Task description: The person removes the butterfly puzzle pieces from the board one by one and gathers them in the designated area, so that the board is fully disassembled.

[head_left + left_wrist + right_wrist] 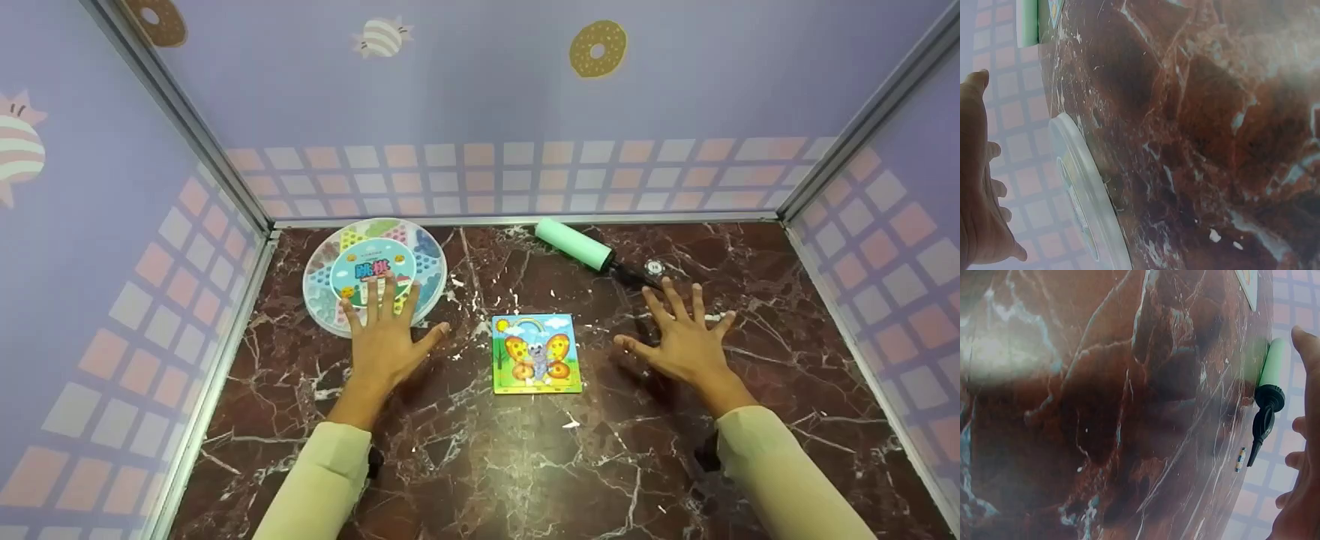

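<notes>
My left hand (384, 349) hovers with fingers spread, its fingertips overlapping the near part of a round, clear-lidded Chinese checkers box (427, 262). The left wrist view shows a gap between that hand (977, 185) and the box (1095, 185). On the other side my right hand (686, 352) is also spread and holds nothing. Just beyond its fingertips lies a mint-green hand pump (574, 244) with a black nozzle, seen again as the pump (1271, 368) in the right wrist view. Between the hands lies a square butterfly picture puzzle (536, 354).
A small round chip (655, 268) sits beside the pump's nozzle. White scraps (571, 424) are scattered on the dark marbled tabletop (517, 472). Lilac panels with checked bands enclose the left, right and back (487, 90).
</notes>
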`<state>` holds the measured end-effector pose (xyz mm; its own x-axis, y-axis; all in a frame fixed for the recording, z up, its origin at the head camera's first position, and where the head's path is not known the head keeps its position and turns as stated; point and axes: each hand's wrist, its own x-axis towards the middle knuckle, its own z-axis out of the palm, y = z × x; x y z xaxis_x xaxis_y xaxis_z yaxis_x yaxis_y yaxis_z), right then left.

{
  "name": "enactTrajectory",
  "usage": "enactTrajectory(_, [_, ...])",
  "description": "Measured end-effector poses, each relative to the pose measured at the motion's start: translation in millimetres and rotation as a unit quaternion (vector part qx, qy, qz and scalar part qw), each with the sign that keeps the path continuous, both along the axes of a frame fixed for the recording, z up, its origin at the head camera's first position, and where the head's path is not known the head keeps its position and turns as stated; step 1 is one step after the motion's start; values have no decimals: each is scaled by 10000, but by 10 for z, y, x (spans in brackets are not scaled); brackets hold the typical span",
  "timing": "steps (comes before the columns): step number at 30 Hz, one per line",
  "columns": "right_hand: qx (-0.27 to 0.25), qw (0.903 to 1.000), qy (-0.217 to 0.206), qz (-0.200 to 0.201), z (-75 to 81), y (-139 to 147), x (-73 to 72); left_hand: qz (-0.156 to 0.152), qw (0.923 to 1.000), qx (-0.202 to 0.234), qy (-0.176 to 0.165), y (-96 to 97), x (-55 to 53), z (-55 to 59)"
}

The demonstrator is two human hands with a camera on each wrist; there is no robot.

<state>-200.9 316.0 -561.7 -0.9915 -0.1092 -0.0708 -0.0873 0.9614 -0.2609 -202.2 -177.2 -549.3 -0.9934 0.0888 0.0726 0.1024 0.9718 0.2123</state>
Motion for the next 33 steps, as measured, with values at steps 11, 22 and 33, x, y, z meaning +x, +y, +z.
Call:
enactTrajectory(11, [10, 9998, 111, 143, -104, -213, -47, -506, 9987, 73, 7, 270, 102, -111])
enactTrajectory(22, [121, 9987, 198, 456, -171, -540, -134, -1202, 9924, -25, -240, 724, 150, -313])
enactTrajectory(33, [-16, 9966, 267, 779, -203, -849, -183, -1709, 9835, -3, -595, 1057, 227, -389])
